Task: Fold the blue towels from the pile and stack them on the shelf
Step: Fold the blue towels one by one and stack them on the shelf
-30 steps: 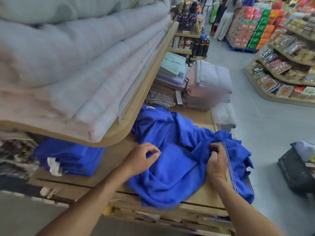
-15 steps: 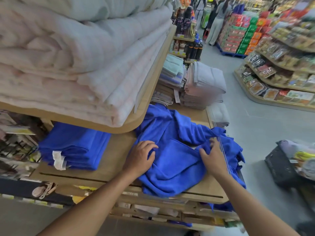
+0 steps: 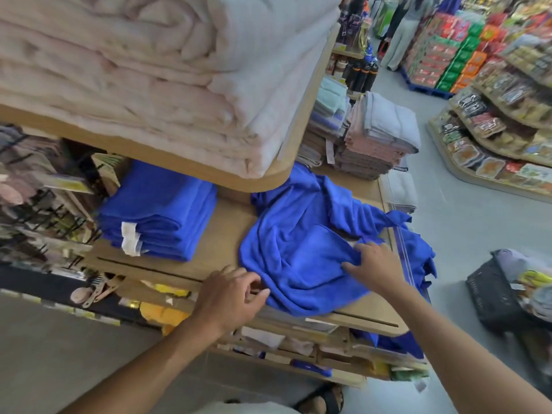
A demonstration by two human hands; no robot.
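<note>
Head view: pale folded blankets (image 3: 179, 85) fill the upper board, which overhangs the wooden shelf (image 3: 221, 240) and covers the rear tip of the loose blue towels (image 3: 301, 231). The heap's long axis runs from the shelf's front edge back under that board. One side spills over the right end of the shelf and hangs down.

A folded blue stack (image 3: 158, 210) sits to the left, apart from the heap, with its folds facing the front. Grey and pink towel stacks (image 3: 379, 135) stand behind the heap. A black basket (image 3: 490, 291) is on the floor to the right.

The right hand (image 3: 376, 264) lies flat on the top towel, fingers spread. The left hand (image 3: 230, 297) has its fingers curled at the near-left hem; whether it grips the hem cannot be told.
</note>
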